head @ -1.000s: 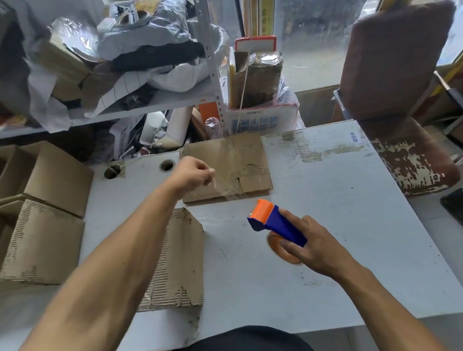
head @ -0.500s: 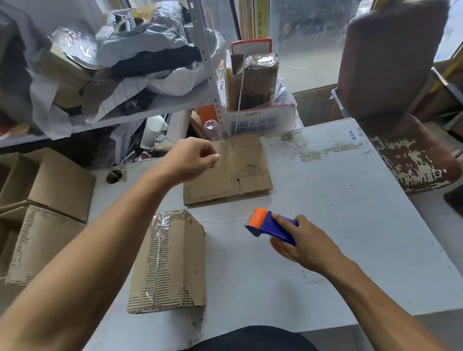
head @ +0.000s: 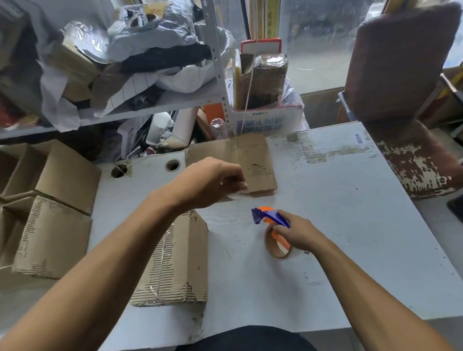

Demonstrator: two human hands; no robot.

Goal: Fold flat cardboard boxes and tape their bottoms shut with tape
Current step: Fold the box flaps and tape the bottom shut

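One folded box (head: 173,258) lies on the desk (head: 345,224) near its front edge, under the left forearm; clear tape runs along its seam and over the near end, so I judge that its bottom is already closed; to the left, off the desk, more folded boxes (head: 50,208) stand together, and these look like finished ones too, though their bottoms are not all visible

What is left, as far as one can see, is the flat cardboard (head: 232,162) at the far side of the desk; it is not yet opened or folded; whether it is one piece or several I cannot tell

The left hand (head: 212,181) hovers over the near edge of this flat cardboard; its fingers are curled in, thumb against fingertips, as if pinching something thin; a pale glossy strip shows just under them, maybe a piece of tape, but it is too blurred to be sure; the right hand (head: 298,233) grips the blue and orange tape dispenser (head: 268,218), fingers wrapped around the handle, and the tape roll (head: 277,246) rests on the desk, well apart from the taped box

So at least one box seems done here, and the next one probably needs folding first, then taping
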